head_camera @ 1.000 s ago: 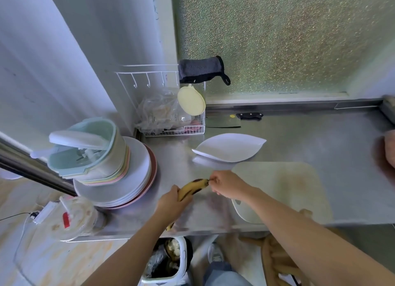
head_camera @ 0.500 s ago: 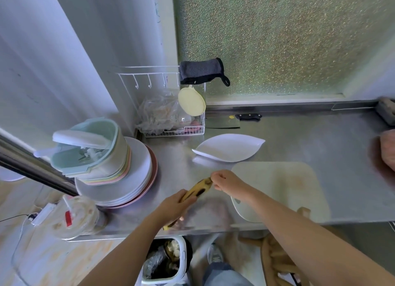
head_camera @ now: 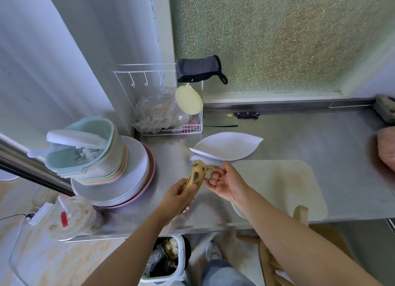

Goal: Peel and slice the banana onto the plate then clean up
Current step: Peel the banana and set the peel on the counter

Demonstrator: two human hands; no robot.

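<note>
Over the table's [head_camera: 310, 140] near edge, the left hand [head_camera: 179, 197] wraps its fingers round the spotted banana [head_camera: 195, 177]. The right hand [head_camera: 224, 183] pinches the stem, so peeling looks barely begun. Beyond, the cutting board [head_camera: 277, 185] and leaf-shaped plate [head_camera: 228, 145] hold no slices; slicing and cleanup remain.

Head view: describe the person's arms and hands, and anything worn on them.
Both are bare. The left hand and right hand show no gloves, rings or watch, and the left forearm and right forearm show no sleeves, bands or markings up to the picture's bottom edge. Fingernails are too small to judge.
</note>
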